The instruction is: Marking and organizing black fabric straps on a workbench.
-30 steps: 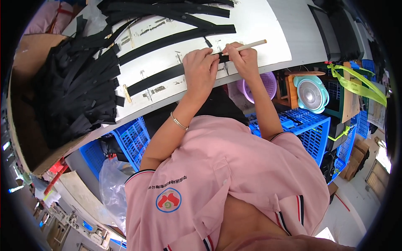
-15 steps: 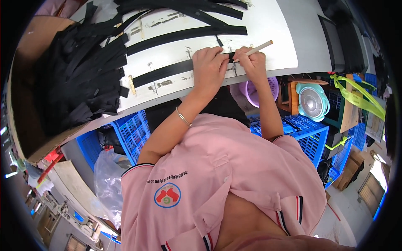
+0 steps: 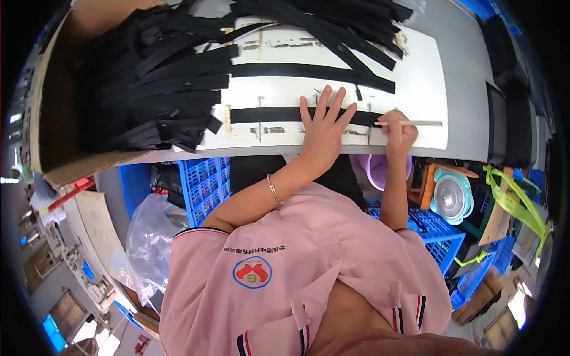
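A black zipper (image 3: pixel 252 114) lies straight along the near part of a white board (image 3: pixel 415 74). My left hand (image 3: pixel 323 133) presses flat over it with the fingers spread. In my right hand (image 3: pixel 399 133) is a pale pencil (image 3: pixel 426 123), pinched and held nearly level. The pencil's point meets or hovers just over the zipper near its right end; I cannot tell which. Marked lines and dark smudges cross the board around the zipper. Farther back, a second black zipper (image 3: pixel 285 71) lies across the board, with a small dangling pull near its right end.
At the left, a cardboard box (image 3: pixel 56 89) overflows with black strips (image 3: pixel 160 89). More strips heap over the board's far side. Below the table edge are a purple basket (image 3: pixel 389 172), a teal fan (image 3: pixel 452 197) and blue crates (image 3: pixel 196 187). A black object (image 3: pixel 499 121) stands at the right.
My left hand has opened from a bent-finger hold and now lies spread on the zipper. The pencil has tipped from slanting upward to nearly level. The whole view has shifted.
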The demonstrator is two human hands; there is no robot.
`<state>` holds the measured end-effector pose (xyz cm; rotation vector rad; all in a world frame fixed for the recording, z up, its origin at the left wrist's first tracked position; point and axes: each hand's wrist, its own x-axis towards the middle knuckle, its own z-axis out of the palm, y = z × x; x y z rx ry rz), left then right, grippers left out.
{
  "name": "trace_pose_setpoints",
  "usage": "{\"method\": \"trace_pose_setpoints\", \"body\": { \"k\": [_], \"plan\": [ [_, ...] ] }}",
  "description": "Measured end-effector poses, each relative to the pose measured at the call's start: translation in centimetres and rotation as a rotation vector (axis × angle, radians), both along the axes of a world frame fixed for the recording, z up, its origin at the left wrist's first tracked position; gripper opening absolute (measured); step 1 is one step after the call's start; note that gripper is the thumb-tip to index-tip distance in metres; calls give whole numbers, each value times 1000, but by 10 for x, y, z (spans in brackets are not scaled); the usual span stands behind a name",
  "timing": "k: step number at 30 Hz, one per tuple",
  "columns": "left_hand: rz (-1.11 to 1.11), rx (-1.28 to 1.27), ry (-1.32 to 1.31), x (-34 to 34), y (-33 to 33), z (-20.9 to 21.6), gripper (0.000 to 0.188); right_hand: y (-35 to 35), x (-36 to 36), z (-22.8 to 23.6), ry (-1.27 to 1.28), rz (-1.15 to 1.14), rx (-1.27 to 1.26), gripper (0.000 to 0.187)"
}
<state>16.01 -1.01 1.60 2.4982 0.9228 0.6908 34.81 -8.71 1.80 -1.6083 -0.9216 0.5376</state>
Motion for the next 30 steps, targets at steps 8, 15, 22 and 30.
{"method": "trace_pose_setpoints", "body": {
  "k": [8, 15, 22, 30],
  "plan": [
    [22, 19, -93, 48, 95, -20, 52, 10, -4, -4, 97, -115, 128, 29],
    [10, -66, -243, 12, 117, -13, 43, 11, -4, -3, 91, -140, 64, 29],
    [317, 311, 169, -148, 131, 6, 51, 11, -4, -2, 118, -138, 33, 29],
    [493, 326, 278, -179, 147, 26, 21, 12, -2, -6, 179, -122, 112, 24]
  ]
}}
